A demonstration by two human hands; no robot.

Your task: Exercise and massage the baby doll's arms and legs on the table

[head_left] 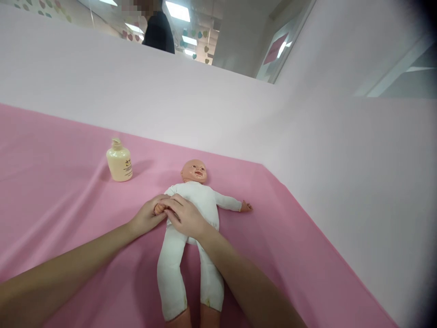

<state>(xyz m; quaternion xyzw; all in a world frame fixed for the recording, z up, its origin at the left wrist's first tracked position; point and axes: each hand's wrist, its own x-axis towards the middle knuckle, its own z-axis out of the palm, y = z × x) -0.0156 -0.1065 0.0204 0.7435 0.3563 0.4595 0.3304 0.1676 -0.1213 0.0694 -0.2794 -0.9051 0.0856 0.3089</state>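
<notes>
A baby doll [205, 205] with a white cloth body lies on its back, its head toward the wall and its legs toward me. My left hand [148, 216] is closed around the doll's arm on the left, near its small hand [159, 208]. From the other side, my right hand [186, 216] crosses the doll's belly and grips the same arm and hand. The fingers of both hands meet there and partly hide the doll's forearm. The doll's other arm [228, 202] stretches out to the right, untouched.
A cream pump bottle [119, 163] stands left of the doll's head on the pink sheet [68, 182]. A white wall [221, 114] rises behind and to the right. Above it a window or mirror [239, 36] shows a person in dark clothing [160, 34] and ceiling lights.
</notes>
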